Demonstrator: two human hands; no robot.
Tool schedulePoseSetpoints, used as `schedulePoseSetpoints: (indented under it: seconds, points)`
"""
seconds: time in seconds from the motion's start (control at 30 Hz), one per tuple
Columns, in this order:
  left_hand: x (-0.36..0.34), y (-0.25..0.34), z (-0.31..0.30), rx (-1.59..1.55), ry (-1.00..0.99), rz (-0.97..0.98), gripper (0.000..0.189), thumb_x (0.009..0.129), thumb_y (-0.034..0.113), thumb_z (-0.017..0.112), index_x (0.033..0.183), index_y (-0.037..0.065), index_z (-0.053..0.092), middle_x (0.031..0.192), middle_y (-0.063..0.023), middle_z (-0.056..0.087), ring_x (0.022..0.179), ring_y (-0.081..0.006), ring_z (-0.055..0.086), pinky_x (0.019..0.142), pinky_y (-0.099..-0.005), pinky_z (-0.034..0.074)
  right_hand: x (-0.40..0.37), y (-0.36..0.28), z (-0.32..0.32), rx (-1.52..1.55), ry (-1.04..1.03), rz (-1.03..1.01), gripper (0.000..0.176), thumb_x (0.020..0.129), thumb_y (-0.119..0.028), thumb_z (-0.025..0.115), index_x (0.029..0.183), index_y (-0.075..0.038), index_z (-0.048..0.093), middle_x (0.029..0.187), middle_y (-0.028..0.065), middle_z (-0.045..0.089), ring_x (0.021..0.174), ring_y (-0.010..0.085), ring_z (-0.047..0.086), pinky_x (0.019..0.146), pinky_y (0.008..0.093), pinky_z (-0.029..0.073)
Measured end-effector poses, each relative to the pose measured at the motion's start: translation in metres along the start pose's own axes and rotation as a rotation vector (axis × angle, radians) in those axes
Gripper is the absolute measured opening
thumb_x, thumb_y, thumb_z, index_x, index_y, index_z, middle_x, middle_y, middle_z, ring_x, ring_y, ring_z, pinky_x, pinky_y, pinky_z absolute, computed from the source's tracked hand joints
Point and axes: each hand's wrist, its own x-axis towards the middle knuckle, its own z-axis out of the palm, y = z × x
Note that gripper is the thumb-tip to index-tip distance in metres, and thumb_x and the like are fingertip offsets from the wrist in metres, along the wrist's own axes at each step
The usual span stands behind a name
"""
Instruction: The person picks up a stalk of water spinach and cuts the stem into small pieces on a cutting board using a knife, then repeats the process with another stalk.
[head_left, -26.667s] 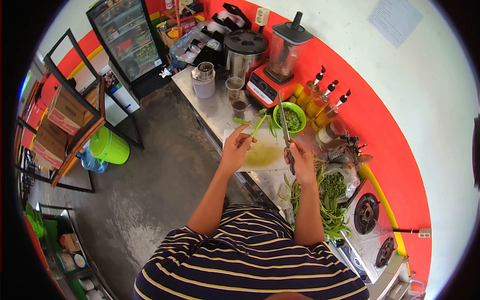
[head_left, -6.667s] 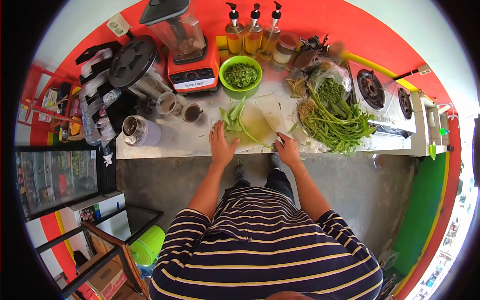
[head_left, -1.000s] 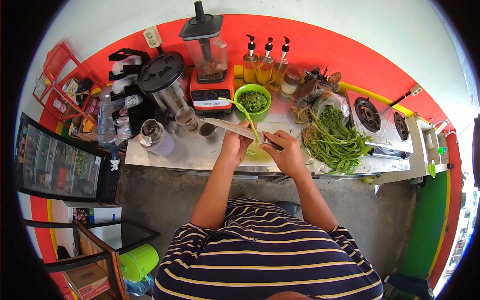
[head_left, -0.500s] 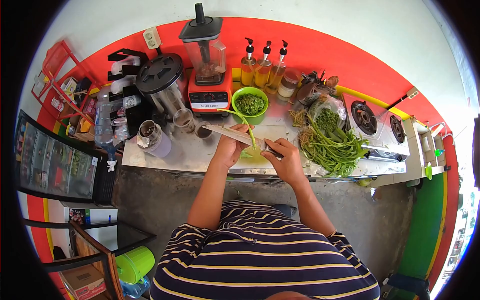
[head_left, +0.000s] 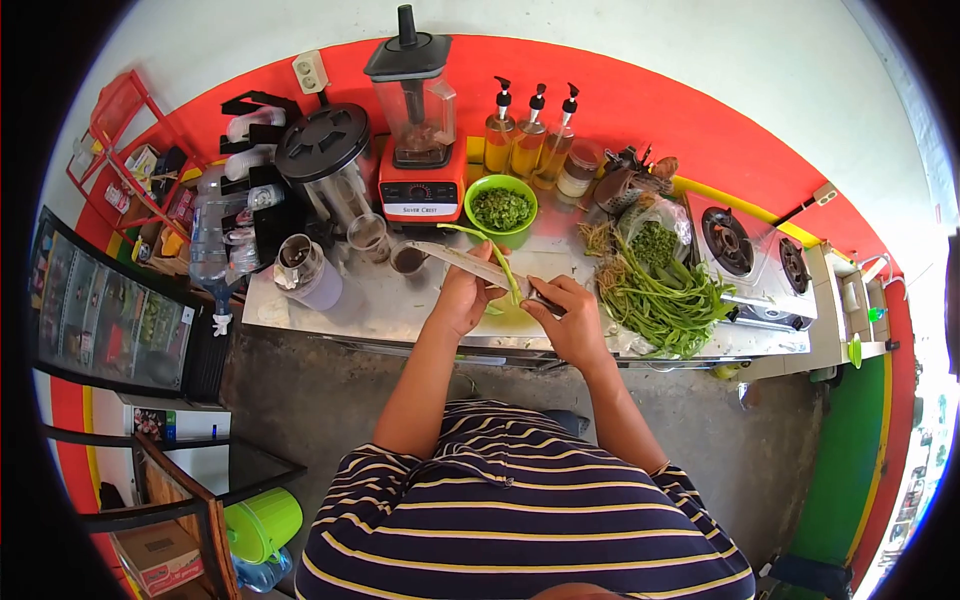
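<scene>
My left hand (head_left: pixel 463 302) is closed around a long green vegetable stalk (head_left: pixel 505 268), whose pale thin end bends up to the left. My right hand (head_left: pixel 574 322) grips the handle of a knife (head_left: pixel 465 262). Its broad blade points left and lies across the stalk, just above my left fingers. Under both hands is the steel counter (head_left: pixel 390 313), with a green patch of surface or leaf partly hidden below the stalk. Beyond my hands stands a green bowl (head_left: pixel 515 238) of chopped greens (head_left: pixel 501 209). To my right lies a heap of leafy stalks (head_left: pixel 665 305).
A red blender (head_left: pixel 421 190), pump bottles (head_left: pixel 527 145) and a lidded steel container (head_left: pixel 325 160) line the back. Plastic cups (head_left: pixel 369 237) and a jar (head_left: pixel 305 270) stand at left. A gas stove (head_left: pixel 745 255) is at far right, beside a bag of greens (head_left: pixel 655 240).
The stalk has shifted slightly against the blade, and less of the leafy piece at its lower end shows. Both hands keep their holds. The whole view has turned a little.
</scene>
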Motion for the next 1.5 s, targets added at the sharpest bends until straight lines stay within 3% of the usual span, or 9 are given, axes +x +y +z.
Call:
schedulePoseSetpoints:
  seconds: [0.17, 0.27, 0.5, 0.57, 0.8, 1.17, 1.4, 1.47, 1.5]
  points:
    - [0.008, -0.004, -0.007, 0.138, -0.111, 0.089, 0.017, 0.104, 0.029, 0.058, 0.104, 0.012, 0.061, 0.088, 0.0023, 0.064, 0.068, -0.0055, 0.061, 0.054, -0.0205, 0.046, -0.004, 0.002, -0.002, 0.017, 0.01, -0.001, 0.036, 0.083, -0.016, 0.08, 0.113, 0.002, 0.072, 0.088, 0.015, 0.066, 0.075, 0.0295, 0.065, 0.069, 0.0367, 0.052]
    - [0.011, -0.01, -0.006, 0.166, -0.114, 0.099, 0.019, 0.103, 0.03, 0.06, 0.1, 0.011, 0.061, 0.087, 0.0029, 0.064, 0.071, -0.0042, 0.063, 0.056, -0.0183, 0.054, -0.006, 0.002, -0.002, 0.015, 0.034, 0.008, 0.036, 0.083, -0.015, 0.081, 0.113, 0.002, 0.072, 0.088, 0.0153, 0.065, 0.075, 0.0289, 0.066, 0.07, 0.0363, 0.052]
    - [0.008, -0.013, -0.004, 0.138, -0.193, 0.089, 0.02, 0.102, 0.031, 0.061, 0.102, 0.011, 0.062, 0.09, 0.0018, 0.065, 0.074, -0.0045, 0.065, 0.055, -0.0182, 0.054, -0.004, 0.0, -0.006, 0.041, 0.015, 0.019, 0.036, 0.083, -0.014, 0.08, 0.114, 0.002, 0.072, 0.089, 0.0151, 0.066, 0.076, 0.0286, 0.065, 0.07, 0.036, 0.053]
    - [0.0, -0.006, 0.002, 0.087, -0.138, 0.045, 0.02, 0.103, 0.029, 0.058, 0.106, 0.009, 0.061, 0.093, -0.0007, 0.067, 0.073, -0.0056, 0.064, 0.056, -0.0193, 0.049, -0.005, -0.003, -0.007, 0.046, 0.019, 0.022, 0.036, 0.083, -0.014, 0.08, 0.115, 0.003, 0.072, 0.089, 0.015, 0.066, 0.076, 0.0282, 0.065, 0.071, 0.0357, 0.053]
    - [0.003, -0.011, -0.004, 0.2, -0.07, 0.166, 0.019, 0.103, 0.026, 0.059, 0.108, 0.008, 0.06, 0.093, -0.0011, 0.067, 0.072, -0.0055, 0.064, 0.055, -0.0195, 0.049, -0.01, 0.0, -0.007, 0.047, -0.001, -0.002, 0.036, 0.083, -0.013, 0.08, 0.114, 0.003, 0.072, 0.089, 0.0149, 0.066, 0.076, 0.0278, 0.065, 0.07, 0.0352, 0.053]
    - [-0.008, -0.009, 0.009, 0.084, -0.115, 0.052, 0.019, 0.103, 0.029, 0.06, 0.105, 0.01, 0.06, 0.091, 0.0004, 0.065, 0.08, -0.0071, 0.068, 0.062, -0.0246, 0.061, -0.011, -0.002, -0.005, 0.031, 0.04, 0.053, 0.036, 0.083, -0.014, 0.08, 0.114, 0.003, 0.072, 0.087, 0.0151, 0.065, 0.075, 0.0278, 0.065, 0.07, 0.0351, 0.052]
    - [-0.001, -0.018, 0.0, 0.222, -0.083, 0.15, 0.018, 0.104, 0.032, 0.058, 0.101, 0.014, 0.059, 0.09, 0.001, 0.064, 0.079, -0.0078, 0.068, 0.062, -0.0245, 0.06, -0.016, -0.004, -0.005, 0.006, 0.031, 0.01, 0.036, 0.083, -0.013, 0.08, 0.114, 0.003, 0.071, 0.087, 0.0155, 0.065, 0.074, 0.0276, 0.065, 0.069, 0.0356, 0.052]
    - [-0.003, -0.019, 0.005, 0.262, -0.095, 0.148, 0.018, 0.104, 0.03, 0.057, 0.102, 0.013, 0.059, 0.094, -0.0003, 0.065, 0.078, -0.0063, 0.064, 0.056, -0.0208, 0.049, -0.016, -0.002, -0.004, 0.056, 0.036, 0.025, 0.036, 0.083, -0.013, 0.08, 0.114, 0.004, 0.071, 0.087, 0.0156, 0.065, 0.074, 0.0278, 0.065, 0.069, 0.0359, 0.052]
    - [-0.001, -0.02, 0.003, 0.262, -0.097, 0.148, 0.018, 0.104, 0.03, 0.057, 0.102, 0.013, 0.059, 0.094, -0.0003, 0.065, 0.078, -0.0063, 0.064, 0.056, -0.0208, 0.049, -0.015, -0.003, -0.005, 0.054, 0.038, 0.025, 0.036, 0.083, -0.013, 0.08, 0.114, 0.004, 0.071, 0.087, 0.0156, 0.065, 0.074, 0.0278, 0.065, 0.069, 0.0359, 0.052]
